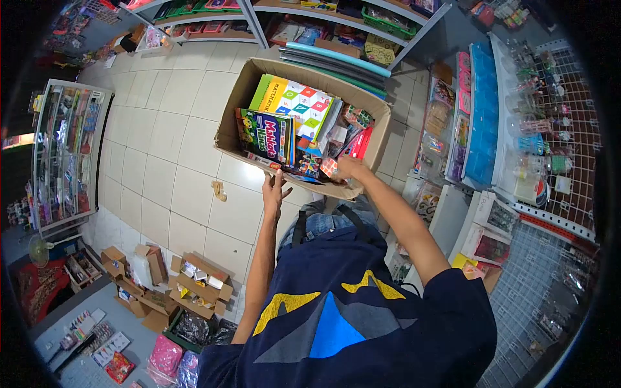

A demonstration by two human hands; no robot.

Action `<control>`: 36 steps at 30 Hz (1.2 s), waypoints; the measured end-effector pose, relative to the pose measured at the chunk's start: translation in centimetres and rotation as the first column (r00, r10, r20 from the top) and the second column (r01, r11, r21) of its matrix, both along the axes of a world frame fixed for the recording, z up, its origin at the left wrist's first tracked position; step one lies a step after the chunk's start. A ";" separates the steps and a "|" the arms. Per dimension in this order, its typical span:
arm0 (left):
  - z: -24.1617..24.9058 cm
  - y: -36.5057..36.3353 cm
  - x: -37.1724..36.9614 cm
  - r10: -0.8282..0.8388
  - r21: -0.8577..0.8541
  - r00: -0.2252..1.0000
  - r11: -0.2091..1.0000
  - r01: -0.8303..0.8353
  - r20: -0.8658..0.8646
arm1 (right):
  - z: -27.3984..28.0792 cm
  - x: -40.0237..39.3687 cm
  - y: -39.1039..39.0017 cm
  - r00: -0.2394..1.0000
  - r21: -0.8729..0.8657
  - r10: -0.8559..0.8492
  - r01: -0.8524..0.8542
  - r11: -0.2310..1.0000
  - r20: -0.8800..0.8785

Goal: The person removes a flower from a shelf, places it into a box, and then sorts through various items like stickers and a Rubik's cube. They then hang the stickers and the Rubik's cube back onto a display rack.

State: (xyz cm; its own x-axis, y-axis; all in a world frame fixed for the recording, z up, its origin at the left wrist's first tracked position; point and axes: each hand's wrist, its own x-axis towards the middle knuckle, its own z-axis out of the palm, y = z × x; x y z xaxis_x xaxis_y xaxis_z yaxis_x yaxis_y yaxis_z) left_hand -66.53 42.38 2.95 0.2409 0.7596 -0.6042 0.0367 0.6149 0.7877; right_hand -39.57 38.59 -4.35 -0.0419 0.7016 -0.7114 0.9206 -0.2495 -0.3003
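An open cardboard box [223, 126] stands in front of me, filled with books and small packets. My left hand [273, 194] grips its near rim, fingertips over the edge. Inside the box, near its right corner, my right hand [351, 169] has curled fingers at a red-and-white patterned packet [329, 167]; the fingertips are partly hidden. A dark book [268, 137] with "Mahkota" lettering leans at the left. Behind it lies a yellow-and-white maths book [297, 103] with coloured shapes. A red packet [359, 142] is just beyond my right hand.
Rolled sheets [336, 59] lie behind the box, before shelves [336, 18]. A glass display case [68, 155] is at the left. Open cartons [200, 284] stand lower left. At the right are blue drawers [482, 116] and a wire rack [572, 136]. Tiled floor [187, 155] lies between.
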 end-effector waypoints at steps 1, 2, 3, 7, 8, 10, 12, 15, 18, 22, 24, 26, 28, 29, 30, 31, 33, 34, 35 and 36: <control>-0.4 0.0 -0.1 -0.004 -0.001 1.000 1.000 0.004 -0.003 | 0.0 0.4 0.1 0.998 0.094 -0.041 0.045 0.995 -0.041; -0.8 -0.1 -0.1 0.003 0.001 1.000 1.000 -0.003 0.004 | 0.3 0.8 0.2 0.993 0.187 -0.078 0.093 0.978 -0.085; -1.2 -0.1 -0.1 0.010 0.004 1.000 1.000 -0.010 0.011 | 0.4 1.1 0.2 0.985 0.276 -0.109 0.142 0.951 -0.132; -0.6 -0.4 0.2 0.040 0.010 0.999 0.999 -0.039 -0.015 | 4.4 2.6 0.0 0.894 0.336 -0.244 0.377 0.863 -0.376; -0.3 -0.4 0.2 0.039 0.007 0.999 0.999 -0.039 -0.021 | 5.3 2.7 -0.6 0.851 0.377 -0.291 0.467 0.800 -0.436; -0.2 -0.5 0.0 0.033 0.002 0.999 0.999 -0.033 -0.030 | 6.2 2.9 -1.5 0.769 0.346 -0.372 0.588 0.731 -0.520; -0.1 -0.5 -0.2 -0.003 0.005 1.000 1.000 0.003 -0.017 | 7.2 2.6 -2.5 0.576 0.267 -0.430 0.763 0.589 -0.695; -0.9 -0.3 -0.6 -0.030 -0.001 0.999 1.000 0.030 -0.016 | 11.0 0.9 -3.1 0.102 -0.002 -0.379 0.965 0.264 -0.920; -0.9 -0.2 -0.4 -0.009 -0.013 1.000 1.000 0.009 -0.025 | 11.1 1.2 -4.1 0.323 0.164 -0.309 0.881 0.445 -0.895; -0.8 -0.2 -0.1 0.002 -0.001 1.000 1.000 -0.002 -0.030 | 12.3 0.6 -6.2 0.499 0.232 -0.382 0.792 0.564 -0.778; -0.8 -0.2 -0.3 -0.017 -0.001 0.999 1.000 0.017 -0.039 | 13.0 -0.1 -6.9 0.582 0.344 -0.315 0.749 0.566 -0.750; -0.8 -0.1 -0.4 -0.040 0.008 0.998 0.999 0.040 -0.045 | 14.4 -0.3 -7.5 0.705 0.429 -0.336 0.669 0.607 -0.625; -0.5 -0.2 -0.2 -0.042 0.031 0.996 0.999 0.044 -0.075 | 15.5 -0.1 -7.9 0.805 0.515 -0.336 0.578 0.633 -0.489; -0.4 -0.2 -0.1 -0.037 0.045 0.996 0.998 0.041 -0.087 | 16.0 0.0 -7.9 0.848 0.554 -0.330 0.523 0.648 -0.414; -0.6 0.0 -0.3 -0.069 0.043 0.995 0.996 0.072 -0.068 | 16.4 0.0 -7.8 0.817 0.494 -0.419 0.575 0.652 -0.398; -1.0 0.0 -0.3 -0.066 0.054 0.995 0.996 0.070 -0.075 | 17.0 0.1 -7.8 0.850 0.563 -0.420 0.525 0.638 -0.317; -1.4 -0.2 -0.4 -0.048 0.072 0.995 0.996 0.055 -0.091 | 18.3 0.3 -7.9 0.895 0.681 -0.419 0.401 0.613 -0.150; -1.4 -0.3 -0.5 -0.039 0.071 0.995 0.996 0.046 -0.088 | 19.2 0.3 -7.7 0.881 0.706 -0.449 0.413 0.575 -0.150; -1.5 -0.3 -0.4 -0.030 0.070 0.996 0.997 0.036 -0.084 | 19.0 0.7 -7.4 0.885 0.768 -0.397 0.425 0.478 -0.243; -1.6 -0.3 -0.4 -0.019 0.071 0.997 0.997 0.025 -0.078 | 18.3 1.4 -7.1 0.885 0.815 -0.330 0.442 0.374 -0.328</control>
State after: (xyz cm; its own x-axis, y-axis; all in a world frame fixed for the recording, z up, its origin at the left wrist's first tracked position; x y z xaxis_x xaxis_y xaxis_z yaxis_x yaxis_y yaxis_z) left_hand -66.88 42.05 1.33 0.2126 0.7967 -0.5657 0.1120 0.5552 0.8241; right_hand -38.13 31.48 13.98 0.3771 0.8929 0.2462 0.7485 -0.1372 -0.6487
